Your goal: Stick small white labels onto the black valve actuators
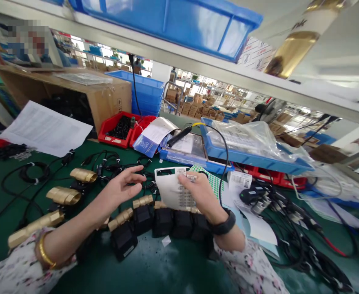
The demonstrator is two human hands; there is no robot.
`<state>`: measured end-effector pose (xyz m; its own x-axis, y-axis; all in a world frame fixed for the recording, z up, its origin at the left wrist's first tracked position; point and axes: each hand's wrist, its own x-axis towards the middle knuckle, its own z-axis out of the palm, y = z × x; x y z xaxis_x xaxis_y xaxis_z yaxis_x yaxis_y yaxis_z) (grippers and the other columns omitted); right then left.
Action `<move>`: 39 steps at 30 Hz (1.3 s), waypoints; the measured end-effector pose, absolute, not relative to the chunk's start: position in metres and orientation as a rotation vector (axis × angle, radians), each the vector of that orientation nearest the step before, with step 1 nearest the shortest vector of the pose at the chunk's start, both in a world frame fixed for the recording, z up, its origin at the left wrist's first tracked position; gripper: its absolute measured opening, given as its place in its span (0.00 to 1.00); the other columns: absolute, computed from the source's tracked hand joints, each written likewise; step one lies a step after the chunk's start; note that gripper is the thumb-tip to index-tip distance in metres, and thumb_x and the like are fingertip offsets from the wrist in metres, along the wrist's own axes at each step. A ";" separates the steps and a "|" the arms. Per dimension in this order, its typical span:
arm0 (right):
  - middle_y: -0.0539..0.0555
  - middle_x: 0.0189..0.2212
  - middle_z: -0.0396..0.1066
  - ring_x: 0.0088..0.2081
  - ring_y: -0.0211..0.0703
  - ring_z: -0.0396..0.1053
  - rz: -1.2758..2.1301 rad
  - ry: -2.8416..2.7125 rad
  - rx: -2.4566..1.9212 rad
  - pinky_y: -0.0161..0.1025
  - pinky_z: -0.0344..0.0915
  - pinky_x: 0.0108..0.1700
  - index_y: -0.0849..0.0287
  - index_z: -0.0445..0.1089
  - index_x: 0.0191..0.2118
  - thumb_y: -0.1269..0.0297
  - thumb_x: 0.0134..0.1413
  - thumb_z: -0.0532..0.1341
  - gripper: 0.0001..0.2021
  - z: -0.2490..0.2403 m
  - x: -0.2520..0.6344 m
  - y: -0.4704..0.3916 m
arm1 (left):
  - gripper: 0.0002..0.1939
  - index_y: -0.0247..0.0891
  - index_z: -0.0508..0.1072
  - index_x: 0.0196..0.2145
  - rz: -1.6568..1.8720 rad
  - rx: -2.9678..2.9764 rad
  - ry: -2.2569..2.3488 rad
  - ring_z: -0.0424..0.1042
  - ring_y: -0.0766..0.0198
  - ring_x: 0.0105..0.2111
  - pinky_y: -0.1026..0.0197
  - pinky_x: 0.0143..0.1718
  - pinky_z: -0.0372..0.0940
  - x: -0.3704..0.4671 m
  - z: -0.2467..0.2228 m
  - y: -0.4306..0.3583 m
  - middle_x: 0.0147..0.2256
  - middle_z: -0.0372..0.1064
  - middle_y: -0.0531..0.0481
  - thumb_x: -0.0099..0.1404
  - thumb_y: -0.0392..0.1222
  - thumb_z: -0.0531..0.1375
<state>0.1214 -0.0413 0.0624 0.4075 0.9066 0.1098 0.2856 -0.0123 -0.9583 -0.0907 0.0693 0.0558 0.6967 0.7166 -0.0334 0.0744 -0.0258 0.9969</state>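
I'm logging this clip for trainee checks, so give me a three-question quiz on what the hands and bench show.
1. True or false: the right hand holds a label sheet.
2. What is the left hand doing? A) gripping a brass valve B) open above the bench, holding nothing C) resting in the red bin
3. What colour are the boxes in the row of valve actuators below the hands?

Key: 1 true. 2 B. 3 black.

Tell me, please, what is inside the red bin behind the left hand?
The red bin holds a heap of small black parts. What lies under the heap cannot be seen, and the parts are too small to identify.
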 end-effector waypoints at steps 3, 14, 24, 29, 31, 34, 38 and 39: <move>0.49 0.20 0.65 0.22 0.38 0.60 0.946 -0.941 -1.286 0.36 0.56 0.27 0.61 0.69 0.24 0.49 0.45 0.66 0.18 0.074 0.112 -0.030 | 0.38 0.42 0.59 0.57 0.562 1.274 0.501 0.66 0.55 0.50 0.58 0.48 0.61 -0.070 0.062 0.059 0.49 0.68 0.42 0.52 0.52 0.66; 0.50 0.28 0.70 0.27 0.37 0.65 1.176 -0.820 -1.048 0.34 0.61 0.31 0.62 0.69 0.33 0.53 0.38 0.71 0.19 0.086 0.087 -0.014 | 0.20 0.32 0.73 0.38 0.721 0.983 0.642 0.73 0.58 0.31 0.58 0.36 0.67 -0.066 0.069 0.049 0.32 0.76 0.44 0.47 0.43 0.69; 0.46 0.19 0.62 0.22 0.34 0.56 0.955 -1.006 -1.197 0.34 0.50 0.26 0.62 0.67 0.24 0.55 0.38 0.69 0.16 0.087 0.071 -0.005 | 0.18 0.33 0.74 0.32 0.732 1.139 0.638 0.69 0.64 0.27 0.65 0.29 0.61 -0.074 0.084 0.058 0.28 0.74 0.48 0.44 0.45 0.70; 0.47 0.20 0.64 0.21 0.34 0.56 0.987 -0.934 -1.167 0.34 0.51 0.26 0.62 0.68 0.26 0.54 0.39 0.68 0.16 0.085 0.067 -0.007 | 0.17 0.32 0.74 0.26 0.762 1.164 0.677 0.67 0.66 0.23 0.65 0.26 0.58 -0.074 0.084 0.064 0.23 0.72 0.50 0.42 0.46 0.71; 0.47 0.21 0.65 0.22 0.35 0.58 1.003 -0.893 -1.146 0.34 0.53 0.26 0.61 0.68 0.27 0.54 0.37 0.69 0.16 0.083 0.067 -0.007 | 0.17 0.32 0.73 0.26 0.745 1.141 0.664 0.66 0.66 0.22 0.65 0.25 0.57 -0.074 0.081 0.064 0.23 0.71 0.51 0.43 0.46 0.71; 0.47 0.20 0.65 0.22 0.35 0.58 1.025 -0.879 -1.122 0.34 0.53 0.26 0.61 0.67 0.27 0.54 0.36 0.70 0.17 0.081 0.067 -0.006 | 0.18 0.32 0.73 0.27 0.727 1.096 0.642 0.66 0.67 0.22 0.66 0.26 0.58 -0.072 0.078 0.064 0.23 0.71 0.51 0.42 0.46 0.71; 0.46 0.19 0.63 0.21 0.33 0.56 1.008 -0.847 -1.107 0.33 0.52 0.25 0.61 0.66 0.26 0.54 0.36 0.69 0.17 0.082 0.065 -0.005 | 0.18 0.32 0.73 0.29 0.696 1.066 0.604 0.67 0.66 0.24 0.65 0.29 0.60 -0.072 0.080 0.063 0.25 0.72 0.49 0.43 0.45 0.71; 0.46 0.19 0.63 0.21 0.33 0.56 0.988 -0.837 -1.119 0.33 0.51 0.24 0.60 0.66 0.26 0.53 0.36 0.69 0.17 0.082 0.064 -0.005 | 0.18 0.32 0.73 0.29 0.691 1.069 0.595 0.67 0.66 0.25 0.65 0.29 0.60 -0.072 0.080 0.062 0.26 0.72 0.49 0.43 0.45 0.71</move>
